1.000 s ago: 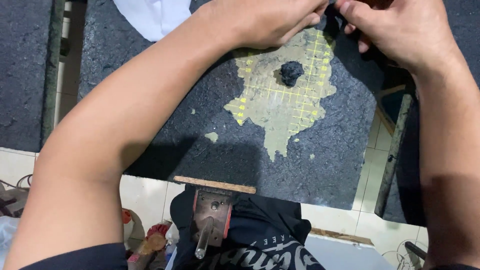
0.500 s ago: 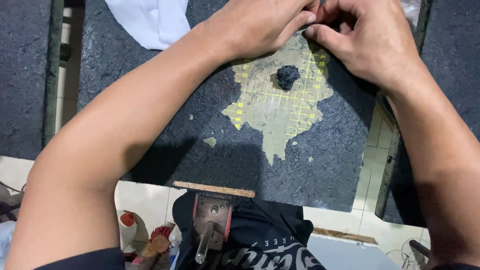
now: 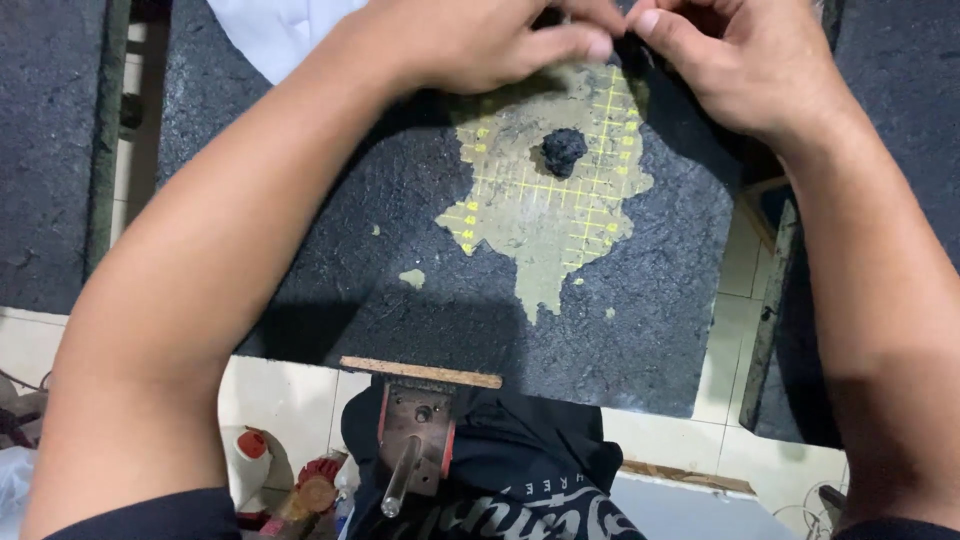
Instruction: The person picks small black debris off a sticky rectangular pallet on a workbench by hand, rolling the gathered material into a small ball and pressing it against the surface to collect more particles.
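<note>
black grit covered the work board (image 3: 330, 270), worn through at one pale patch (image 3: 545, 200) ruled with a yellow grid. both hands met at the far edge of that patch: the left hand (image 3: 470, 45) and the right hand (image 3: 740, 65) had fingertips pinched together on a small dark piece (image 3: 622, 42), mostly hidden between them. a lumpy black pellet (image 3: 563, 152) lay on the patch, just near of the hands and apart from them. white cloth (image 3: 270, 30) lay left of the hands. a metal clamp (image 3: 415, 445) hung below the board's near edge.
</note>
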